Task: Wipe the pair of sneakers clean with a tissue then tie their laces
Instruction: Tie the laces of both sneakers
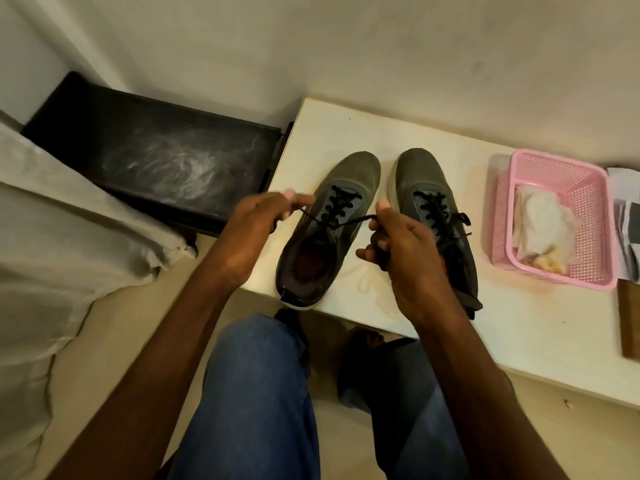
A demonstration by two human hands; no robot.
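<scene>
Two grey-olive sneakers with black laces stand side by side on a white table (346, 133), toes pointing away. Over the left sneaker (349, 174) my left hand (256, 230) pinches one end of its black lace (341, 224) and pulls it out to the left. My right hand (405, 244) grips the other lace end, drawn to the right. The lace runs taut between both hands across the shoe's tongue. The right sneaker (419, 174) is partly hidden behind my right hand; its laces look tied. Crumpled white tissue (540, 220) lies in a pink basket.
The pink plastic basket (581, 188) sits on the table to the right of the shoes, with papers (627, 209) beyond it. A black dusty box (156, 157) stands left of the table. A pale cloth (69, 216) lies at far left. My jeans-clad knees (263, 393) are below the table edge.
</scene>
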